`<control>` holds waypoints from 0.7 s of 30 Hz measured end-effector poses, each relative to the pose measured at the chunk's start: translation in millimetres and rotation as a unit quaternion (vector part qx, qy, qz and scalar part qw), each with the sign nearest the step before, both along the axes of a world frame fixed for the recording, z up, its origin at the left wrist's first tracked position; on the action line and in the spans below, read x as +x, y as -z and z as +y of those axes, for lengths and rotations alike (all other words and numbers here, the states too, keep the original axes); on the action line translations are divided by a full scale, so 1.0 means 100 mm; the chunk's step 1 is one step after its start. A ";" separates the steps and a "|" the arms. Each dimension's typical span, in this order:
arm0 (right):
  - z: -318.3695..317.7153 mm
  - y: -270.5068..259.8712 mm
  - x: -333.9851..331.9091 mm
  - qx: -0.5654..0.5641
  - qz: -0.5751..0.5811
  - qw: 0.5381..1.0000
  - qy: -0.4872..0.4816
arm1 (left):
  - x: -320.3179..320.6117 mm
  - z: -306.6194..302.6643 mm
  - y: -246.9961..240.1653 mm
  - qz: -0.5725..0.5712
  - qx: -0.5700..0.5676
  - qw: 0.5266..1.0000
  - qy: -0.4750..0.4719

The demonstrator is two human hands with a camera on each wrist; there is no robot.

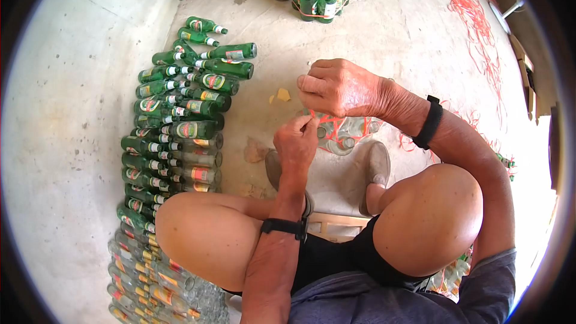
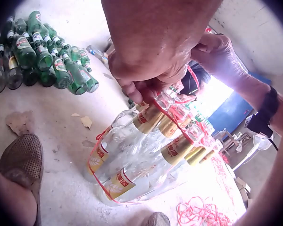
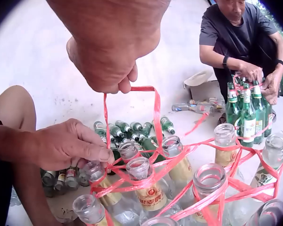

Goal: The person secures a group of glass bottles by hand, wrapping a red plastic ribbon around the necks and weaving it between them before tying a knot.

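Note:
My right hand [image 1: 343, 87] grips a loop of red plastic string [image 3: 156, 110] with curled fingers, above a bundle of clear glass bottles [image 2: 139, 165]. The string runs down taut from that hand to the bottle necks. Lower, beside one neck, my left hand [image 1: 296, 143] pinches the string between thumb and forefinger. More string winds around and between the necks, and another band circles the bundle near its base. Gold neck labels [image 3: 152, 197] show on several of the upright bottles.
Green bottles [image 1: 186, 105] lie stacked along the wall on the left, clear ones [image 1: 150, 270] nearer me. Across the floor, another person [image 3: 240, 42] handles a bundle of upright green bottles [image 3: 249, 115]. Loose red string [image 1: 474, 18] lies at the right. My shoes [image 1: 378, 165] flank the clear bundle.

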State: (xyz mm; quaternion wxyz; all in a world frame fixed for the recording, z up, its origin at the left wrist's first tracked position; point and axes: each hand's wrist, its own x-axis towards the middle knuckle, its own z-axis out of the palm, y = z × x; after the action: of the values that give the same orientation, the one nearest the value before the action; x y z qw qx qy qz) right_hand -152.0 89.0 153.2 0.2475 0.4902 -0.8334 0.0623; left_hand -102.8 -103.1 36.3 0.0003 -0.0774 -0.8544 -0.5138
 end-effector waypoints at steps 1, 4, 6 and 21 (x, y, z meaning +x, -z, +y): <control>-0.01 -0.01 0.00 0.002 -0.005 1.000 -0.009 | 0.00 0.01 0.01 -0.004 0.000 1.000 -0.003; -0.02 -0.02 -0.03 0.009 -0.009 0.999 -0.029 | 0.01 0.02 0.02 -0.010 0.004 1.000 -0.005; -0.04 0.02 -0.05 0.013 0.001 0.999 -0.037 | 0.00 0.02 0.01 -0.006 0.012 1.000 -0.002; 0.11 0.56 0.52 -0.202 -0.236 0.924 0.224 | 0.02 0.01 0.05 -0.007 0.047 0.999 0.001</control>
State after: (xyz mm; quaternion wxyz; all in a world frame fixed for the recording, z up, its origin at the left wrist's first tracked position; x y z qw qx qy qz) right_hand -99.8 100.0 97.2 0.1453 0.2015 -0.9256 0.2856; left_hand -100.7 -101.8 31.2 -0.0021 -0.0748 -0.8291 -0.5541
